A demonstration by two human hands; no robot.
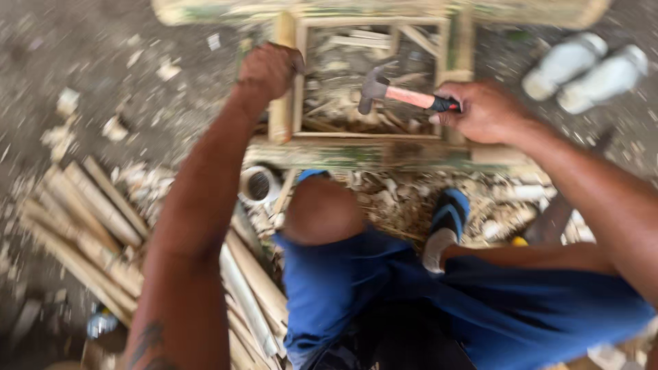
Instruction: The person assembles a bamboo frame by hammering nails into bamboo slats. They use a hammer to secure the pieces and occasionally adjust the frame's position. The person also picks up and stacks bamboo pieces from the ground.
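Head view: left hand (269, 68) grips pale bamboo upright (282, 103) of rectangular bamboo frame (370, 154); right hand (483, 111) holds steel-headed, orange-handled claw hammer (401, 94).

Soft daylight, motion blur — edges smeared

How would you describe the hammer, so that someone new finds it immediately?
Find the bamboo frame lying on the ground. Over its middle, the right hand holds the hammer. Its orange handle with black grip and grey metal head stand out from the pale bamboo.

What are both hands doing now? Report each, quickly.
Left hand: closed around an upright bamboo piece.
Right hand: closed on the hammer.
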